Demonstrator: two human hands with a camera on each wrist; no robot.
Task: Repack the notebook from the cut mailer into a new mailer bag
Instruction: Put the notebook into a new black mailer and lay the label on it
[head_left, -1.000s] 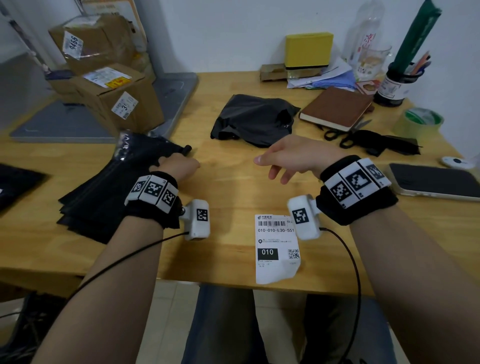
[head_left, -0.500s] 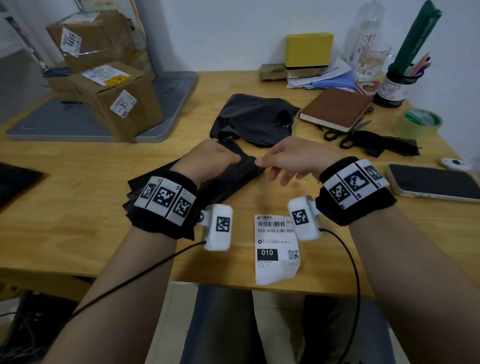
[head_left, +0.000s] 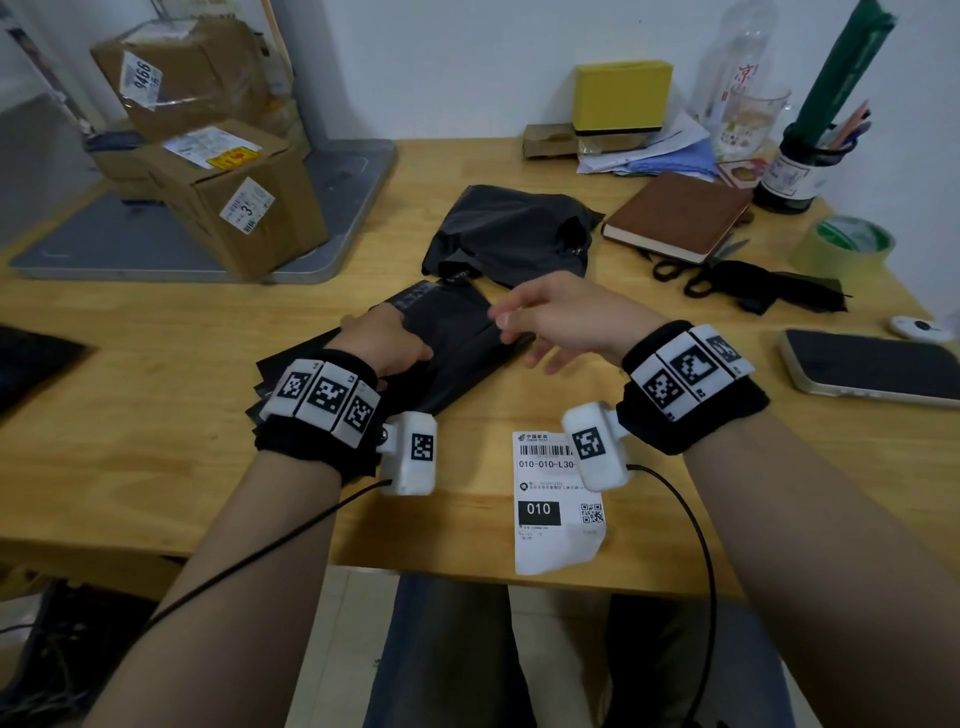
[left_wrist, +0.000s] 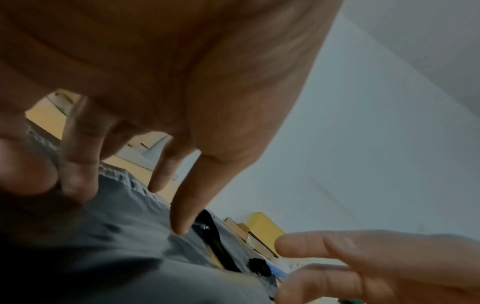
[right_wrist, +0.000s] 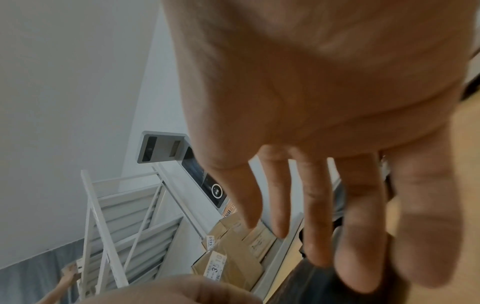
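Note:
A stack of flat black new mailer bags (head_left: 457, 343) lies at the table's front centre. My left hand (head_left: 397, 335) rests on its left part; in the left wrist view thumb and forefinger (left_wrist: 75, 176) pinch the top bag (left_wrist: 130, 236) while the other fingers touch it. My right hand (head_left: 519, 325) hovers over the stack's right edge with straight, spread fingers (right_wrist: 317, 216), holding nothing. The brown notebook (head_left: 675, 215) lies shut at the back right. The crumpled black cut mailer (head_left: 509, 234) sits just behind the stack.
A shipping label (head_left: 558, 499) lies at the front edge. Scissors (head_left: 696, 270) and a black strip are right of centre, then a tape roll (head_left: 841, 247) and a phone (head_left: 872, 366). Cardboard boxes (head_left: 234, 197) stand on a grey scale (head_left: 332, 249) at the back left.
My left hand has dragged the stack of new mailer bags from the left side to the front centre. The right hand stayed near the middle, now over the stack's right edge.

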